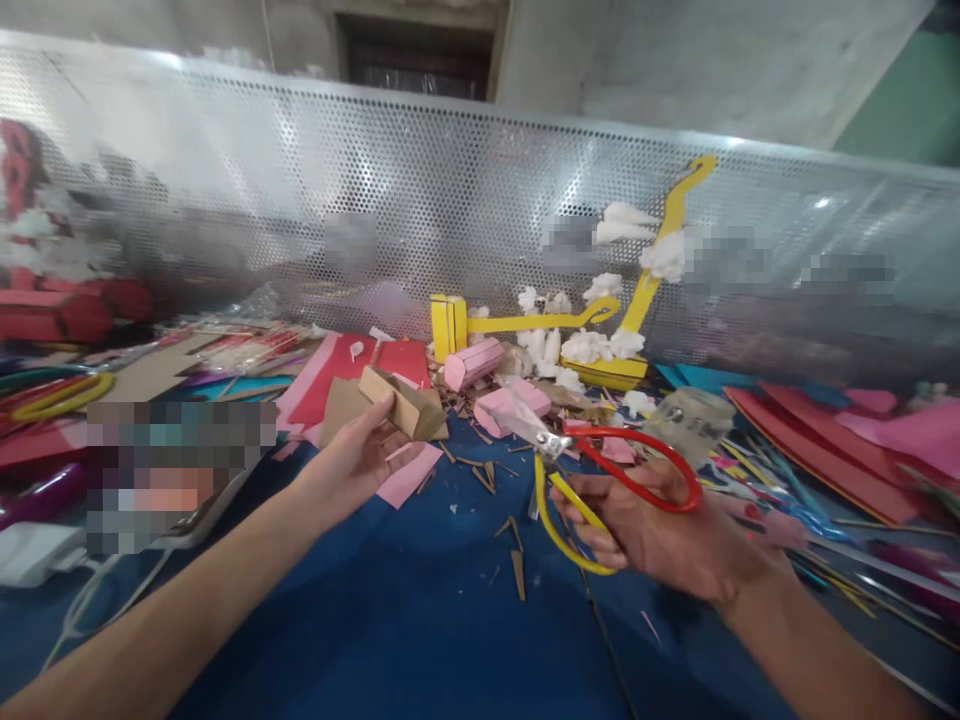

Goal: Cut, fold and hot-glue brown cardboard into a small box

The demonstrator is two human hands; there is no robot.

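My left hand [360, 455] holds a folded piece of brown cardboard [401, 402] between thumb and fingers, over a larger brown sheet. In my right hand [637, 520] is a pair of scissors [553, 445] with one red and one yellow handle, the blades pointing up and left. Its fingers wrap around the handles. Behind the blades lie two pink paper prisms, one of them [474, 364] farther back and the other [514, 405] partly covered by the blades. Brown cardboard offcuts [517, 572] are scattered on the blue table between my hands.
A perforated metal panel [480, 200] stands along the back. Yellow paper shapes with white tufts [660, 260] lean there. Red sheets [832, 450] and a clear jar [690, 425] lie right. At left are a white charger [41, 553] with cable and a blurred-out device.
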